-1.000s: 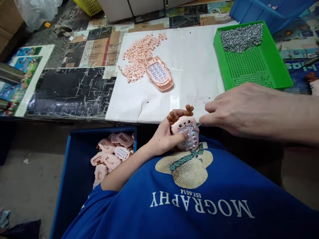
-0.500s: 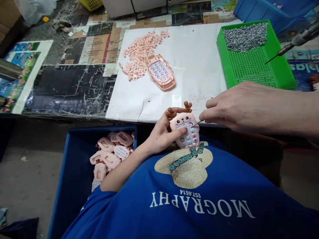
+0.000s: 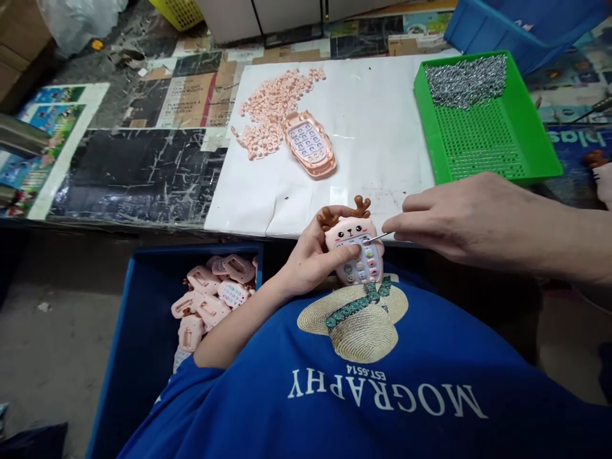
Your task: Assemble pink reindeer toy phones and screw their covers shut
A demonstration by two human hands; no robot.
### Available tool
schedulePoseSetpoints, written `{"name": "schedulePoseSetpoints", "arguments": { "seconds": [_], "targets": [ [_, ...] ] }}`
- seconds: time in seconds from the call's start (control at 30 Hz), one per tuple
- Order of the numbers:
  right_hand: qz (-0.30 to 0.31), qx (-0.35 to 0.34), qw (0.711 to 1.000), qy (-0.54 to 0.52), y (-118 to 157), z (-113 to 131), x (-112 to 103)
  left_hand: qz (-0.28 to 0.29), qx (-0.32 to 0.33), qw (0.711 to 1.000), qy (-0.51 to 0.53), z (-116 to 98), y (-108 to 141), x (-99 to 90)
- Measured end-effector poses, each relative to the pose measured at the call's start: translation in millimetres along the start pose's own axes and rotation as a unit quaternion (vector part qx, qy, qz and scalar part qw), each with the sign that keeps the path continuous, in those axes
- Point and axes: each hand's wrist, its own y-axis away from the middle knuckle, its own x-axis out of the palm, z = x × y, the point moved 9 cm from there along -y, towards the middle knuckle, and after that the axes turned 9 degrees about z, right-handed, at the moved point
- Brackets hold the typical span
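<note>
My left hand [image 3: 306, 261] grips a pink toy phone [image 3: 373, 271] with brown antlers, a small painted face and rows of buttons. Its thumb lies across the upper left of the keypad. In my right hand [image 3: 459, 220], fingers pinched together, is a thin metal pointed tool [image 3: 381, 236]. The tool's tip touches a button at the upper right of the keypad; its other end is hidden in the hand. Beyond the phone, on white sheeting [image 3: 382, 127], lies a pink phone shell [image 3: 310, 169] with a keypad inside, beside a heap of small pink parts [image 3: 268, 108].
A green tray [image 3: 535, 140] of metal screws stands at the right, with a blue bin [image 3: 478, 25] behind it. Below the table edge at left, a blue crate [image 3: 138, 344] holds several pink toy phones. At the right edge hangs a driver tip [image 3: 595, 109].
The driver at the right has swung away from over the green tray to the frame's edge. My hands stay at the phone; the tool's tip remains on the upper right button.
</note>
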Motion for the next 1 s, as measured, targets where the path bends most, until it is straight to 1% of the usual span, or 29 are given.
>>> {"name": "schedulePoseSetpoints", "arguments": {
  "seconds": [0.1,0.17,0.2,0.27,0.33,0.4,0.47,0.53,0.6,0.67,0.7,0.73,0.77,0.83,0.9,0.93,0.97,1.0],
  "targets": [
    [-0.017,0.007,1.000,-0.015,2.8,-1.7,-2.3,-0.027,0.007,0.999,0.019,2.0,-1.4,-5.4],
    [-0.041,0.011,0.998,-0.056,5.7,-3.6,-4.6,-0.037,0.007,0.999,0.040,4.1,-2.8,-8.4],
    [-0.059,0.012,0.995,-0.083,7.3,-5.1,-5.5,-0.031,0.000,0.998,0.048,5.5,-3.6,-7.9],
    [-0.091,0.023,0.987,-0.133,10.0,-11.2,-4.0,0.005,-0.028,0.998,0.055,9.8,-4.9,-2.3],
    [-0.119,0.053,0.978,-0.163,11.2,-21.5,1.1,0.042,-0.054,0.996,0.058,13.8,-5.3,4.9],
    [-0.141,0.091,0.970,-0.176,10.9,-33.0,7.4,0.053,-0.059,0.995,0.065,15.5,-5.8,8.3],
    [-0.154,0.118,0.963,-0.187,8.5,-41.4,12.5,0.042,-0.059,0.995,0.075,17.1,-7.1,8.0],
    [-0.157,0.127,0.955,-0.218,4.3,-46.1,16.7,0.023,-0.059,0.994,0.084,18.7,-8.6,5.8],
    [-0.171,0.136,0.936,-0.277,1.4,-51.9,19.1,0.003,-0.052,0.995,0.088,18.0,-9.8,1.9],
    [-0.206,0.159,0.914,-0.311,0.9,-60.1,19.9,-0.020,-0.034,0.995,0.086,14.6,-10.5,-3.8],
    [-0.224,0.172,0.912,-0.299,0.6,-63.6,19.8,-0.030,-0.022,0.996,0.083,12.1,-10.7,-6.9],
    [-0.233,0.184,0.917,-0.266,-1.0,-65.8,20.4,-0.039,-0.010,0.996,0.079,9.5,-11.1,-9.6],
    [-0.226,0.197,0.930,-0.215,-4.5,-66.6,22.4,-0.045,0.000,0.996,0.075,7.2,-11.7,-11.6],
    [-0.175,0.229,0.952,-0.100,-15.0,-68.5,31.9,-0.052,0.012,0.996,0.069,4.1,-13.9,-13.8],
    [-0.120,0.260,0.958,-0.014,-23.6,-72.1,42.2,-0.055,0.012,0.996,0.069,3.1,-17.3,-14.0],
    [-0.108,0.267,0.958,0.013,-26.2,-72.9,44.2,-0.056,0.009,0.996,0.071,3.1,-19.4,-13.7],
    [-0.110,0.265,0.958,0.028,-27.7,-72.2,43.6,-0.058,0.006,0.996,0.073,2.9,-21.4,-13.5],
    [-0.125,0.254,0.959,0.031,-28.1,-70.1,40.8,-0.061,0.005,0.995,0.073,2.3,-23.4,-13.5]
  ]
}}
